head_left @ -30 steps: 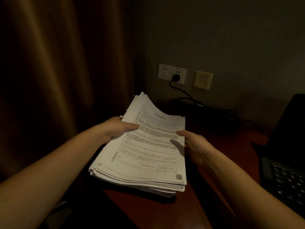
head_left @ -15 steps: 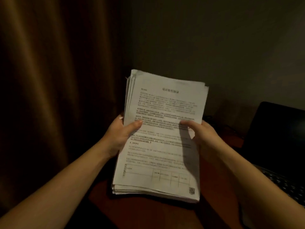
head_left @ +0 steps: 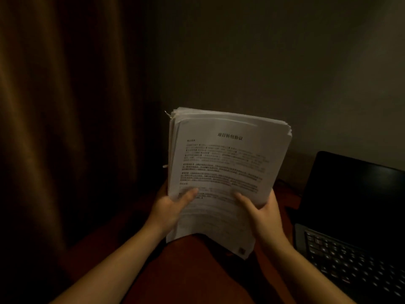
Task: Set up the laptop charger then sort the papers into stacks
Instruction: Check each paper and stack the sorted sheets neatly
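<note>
Left hand [head_left: 169, 208]: thumb on the top sheet, other fingers hidden behind; grips the paper stack [head_left: 228, 159] at its left edge. Right hand [head_left: 264, 218]: same grip at the right edge. Stack held steeply tilted over the red-brown bench [head_left: 197, 273]. Open laptop [head_left: 350, 194] at right, screen dark. Curtain [head_left: 65, 128] at left.

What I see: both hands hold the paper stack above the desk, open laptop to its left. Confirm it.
Not quite. The head view shows the open laptop to the right of the paper stack, not its left. The left hand and right hand do hold the stack above the desk.
</note>
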